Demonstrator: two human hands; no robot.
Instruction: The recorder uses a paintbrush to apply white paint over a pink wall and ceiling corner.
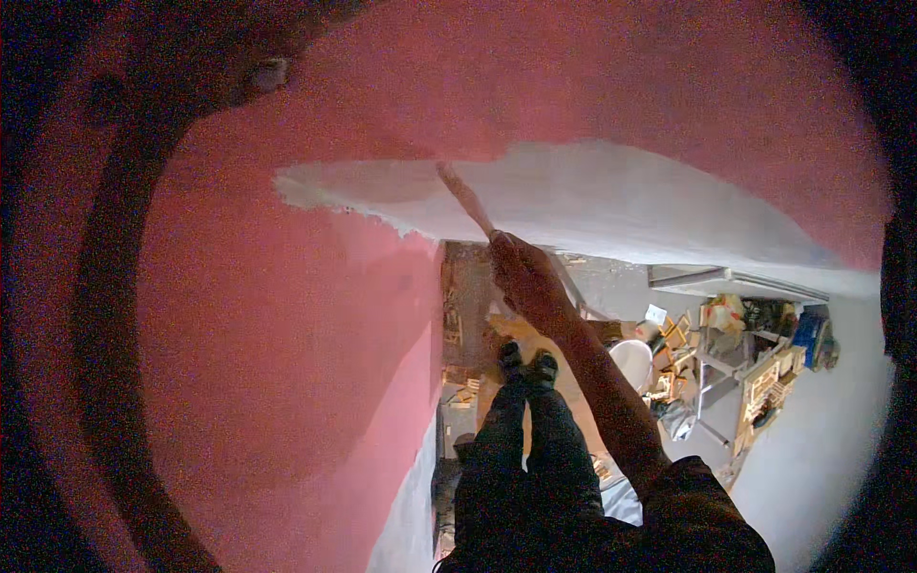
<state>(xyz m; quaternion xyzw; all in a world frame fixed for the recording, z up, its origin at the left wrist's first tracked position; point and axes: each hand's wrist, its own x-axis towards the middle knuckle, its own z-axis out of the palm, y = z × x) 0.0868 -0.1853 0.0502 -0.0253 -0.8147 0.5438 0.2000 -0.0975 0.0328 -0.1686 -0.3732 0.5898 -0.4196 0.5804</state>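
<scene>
My right hand [523, 277] grips a pink-coated paintbrush [462, 196], arm raised from the lower right. The brush tip meets or is very near the ragged lower edge of pink paint [535, 95]. Below that edge runs an unevenly bordered white wall band [621, 196]. A large pink-painted surface [287, 334] fills the left side, with darker and lighter patches and a white patch near its bottom. My left hand is out of sight.
My dark shoes [542, 368] stand on a raised, board-like brown surface [508, 325]. Far below at right lie a white round object [630, 368], wooden pieces [678, 334], a metal frame [707, 392], bags [726, 315] and a blue container [810, 339]. A pale wall [831, 430] rises at right.
</scene>
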